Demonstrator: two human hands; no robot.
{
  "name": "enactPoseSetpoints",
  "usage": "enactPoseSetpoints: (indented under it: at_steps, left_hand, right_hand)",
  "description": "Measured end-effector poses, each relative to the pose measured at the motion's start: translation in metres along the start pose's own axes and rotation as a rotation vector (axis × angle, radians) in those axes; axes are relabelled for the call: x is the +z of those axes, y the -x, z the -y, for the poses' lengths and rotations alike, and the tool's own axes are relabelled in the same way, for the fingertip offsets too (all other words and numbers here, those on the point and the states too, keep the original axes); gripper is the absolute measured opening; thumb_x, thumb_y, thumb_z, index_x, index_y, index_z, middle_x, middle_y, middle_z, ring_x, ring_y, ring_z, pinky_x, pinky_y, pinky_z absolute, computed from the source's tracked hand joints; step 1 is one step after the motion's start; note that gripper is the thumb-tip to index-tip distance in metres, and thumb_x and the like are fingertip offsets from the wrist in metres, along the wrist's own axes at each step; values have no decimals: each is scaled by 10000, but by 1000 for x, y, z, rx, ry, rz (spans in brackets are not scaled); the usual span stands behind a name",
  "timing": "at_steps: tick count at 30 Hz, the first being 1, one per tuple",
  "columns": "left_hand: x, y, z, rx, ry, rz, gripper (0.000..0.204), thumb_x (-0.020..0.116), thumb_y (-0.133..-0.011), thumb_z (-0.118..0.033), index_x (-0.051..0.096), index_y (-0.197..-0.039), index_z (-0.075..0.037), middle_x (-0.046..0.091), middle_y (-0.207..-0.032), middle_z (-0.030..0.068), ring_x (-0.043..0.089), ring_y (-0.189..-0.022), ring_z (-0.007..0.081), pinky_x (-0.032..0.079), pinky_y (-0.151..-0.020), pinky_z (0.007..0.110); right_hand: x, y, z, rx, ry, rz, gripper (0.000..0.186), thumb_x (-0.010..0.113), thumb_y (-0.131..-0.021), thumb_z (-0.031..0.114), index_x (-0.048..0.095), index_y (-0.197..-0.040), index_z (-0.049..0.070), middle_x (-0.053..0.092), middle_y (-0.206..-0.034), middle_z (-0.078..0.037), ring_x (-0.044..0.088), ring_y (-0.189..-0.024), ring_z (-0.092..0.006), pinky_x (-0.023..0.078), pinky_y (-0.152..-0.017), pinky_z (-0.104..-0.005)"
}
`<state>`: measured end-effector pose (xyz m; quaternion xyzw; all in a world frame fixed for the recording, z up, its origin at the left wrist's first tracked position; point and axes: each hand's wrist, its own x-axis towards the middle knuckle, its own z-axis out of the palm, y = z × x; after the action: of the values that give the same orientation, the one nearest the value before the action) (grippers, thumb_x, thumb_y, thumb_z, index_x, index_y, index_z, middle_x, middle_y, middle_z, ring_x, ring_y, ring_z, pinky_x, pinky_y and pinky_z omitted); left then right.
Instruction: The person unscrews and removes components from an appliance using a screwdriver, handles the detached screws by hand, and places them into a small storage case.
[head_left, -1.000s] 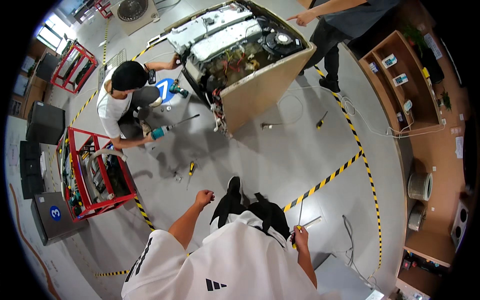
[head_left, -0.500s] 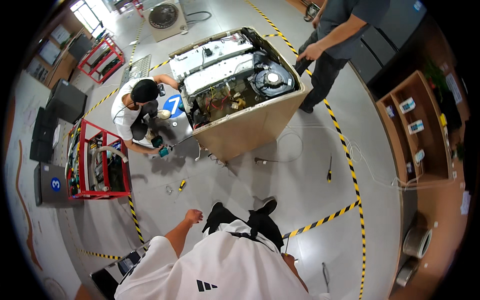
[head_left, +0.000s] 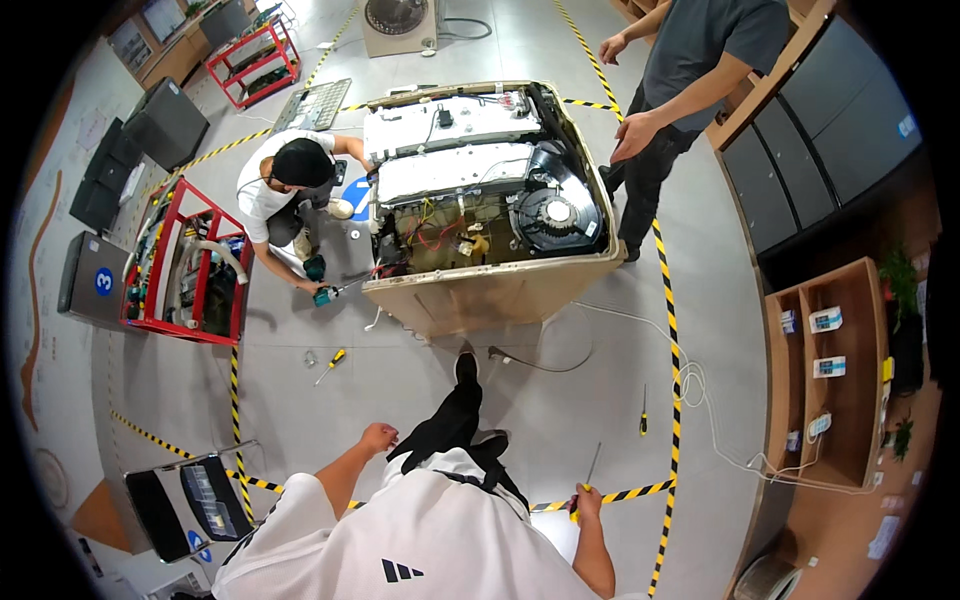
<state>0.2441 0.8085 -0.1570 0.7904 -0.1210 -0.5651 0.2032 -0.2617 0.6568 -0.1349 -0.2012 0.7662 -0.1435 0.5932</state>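
Observation:
My right hand [head_left: 586, 498] is closed around a screwdriver [head_left: 595, 462], its shaft pointing up and away from me. My left hand [head_left: 378, 437] hangs beside my left leg, fingers loosely bent and holding nothing. Ahead of me stands a large beige appliance [head_left: 480, 300] with its top off, showing white metal covers, a round dark housing and loose wires. At its left side a crouching person [head_left: 270, 200] in a white shirt holds a teal power drill [head_left: 322, 296] with its long bit toward the cabinet.
A yellow-handled screwdriver [head_left: 332, 364] lies on the floor left, another screwdriver [head_left: 643, 420] right. A red tool cart [head_left: 185, 325] stands left. A standing person [head_left: 690, 90] is beyond the appliance's right corner. White cable [head_left: 690, 375] and a dark hose [head_left: 540, 366] cross the floor.
I have stepped closer to the appliance. My right hand, with the screwdriver, has come further into view. The standing person's hands have moved apart. The drill remains beside the cabinet.

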Motion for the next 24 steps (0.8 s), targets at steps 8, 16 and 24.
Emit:
enactPoseSetpoints:
  at_steps: [8,16,24]
  left_hand:
    - [10,-54,-58,-136,169,76,165,496,-855,-134,626,-870,-34,631,-718,48,591,-566,140,484,-527,275]
    - [-11,-93,-146,-3,445,67,223,508,-873,-181,616,-993,-28,653,-837,60,613,-714,126,480,-614,248]
    - [-7,-85,-122,-204,443,-27,206,500,-873,-193,605,-968,-44,650,-797,54,618,-690,145,485,-599,296]
  right_hand:
    - [46,8,51,61,109,-12,168,573,-852,149,500,-842,-3,508,-562,-87,499,-408,-184,438,-376,-321]
    - [87,-2,155,5,194,1,166,565,-859,181,504,-809,35,499,-556,-62,496,-435,-182,428,-404,-318]
    - [126,-21,249,-117,174,94,174,576,-860,196,501,-833,41,498,-572,-45,490,-440,-147,425,-398,-292]
